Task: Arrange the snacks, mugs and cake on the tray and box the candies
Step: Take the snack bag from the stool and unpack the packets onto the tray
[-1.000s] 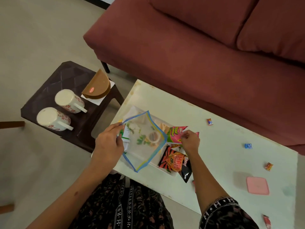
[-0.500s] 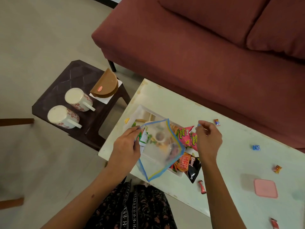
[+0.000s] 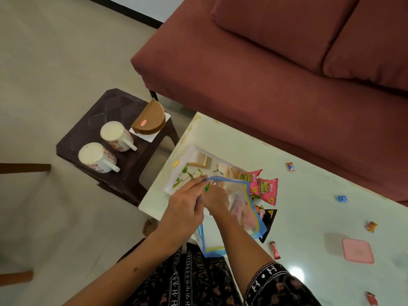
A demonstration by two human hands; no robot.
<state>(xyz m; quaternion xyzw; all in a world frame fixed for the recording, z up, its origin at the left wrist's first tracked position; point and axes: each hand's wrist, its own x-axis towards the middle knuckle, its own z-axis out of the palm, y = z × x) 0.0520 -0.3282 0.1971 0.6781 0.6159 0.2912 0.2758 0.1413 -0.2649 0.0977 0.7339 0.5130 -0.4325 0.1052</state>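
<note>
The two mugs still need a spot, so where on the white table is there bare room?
Bare room lies on the pale table between the pink snack packets, the blue candy and the pink square lid. The floral tray has open surface at its far-left corner. Its near end is crowded by both hands and the clear zip bag.

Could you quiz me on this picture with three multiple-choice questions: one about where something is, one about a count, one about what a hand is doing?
1. Where do the mugs stand?
A. on the dark side table
B. on the tray
C. on the sofa

2. How many mugs are there?
A. one
B. two
C. four

3. What is the right hand doing?
A. resting flat on the sofa
B. lifting a mug
C. reaching inside the clear zip bag

Answers:
1 A: both stand on the dark side table, beside the cake.
2 B: the near mug and the far mug.
3 C: the right hand shows through the clear zip bag, whose rim the left hand pinches.
</note>
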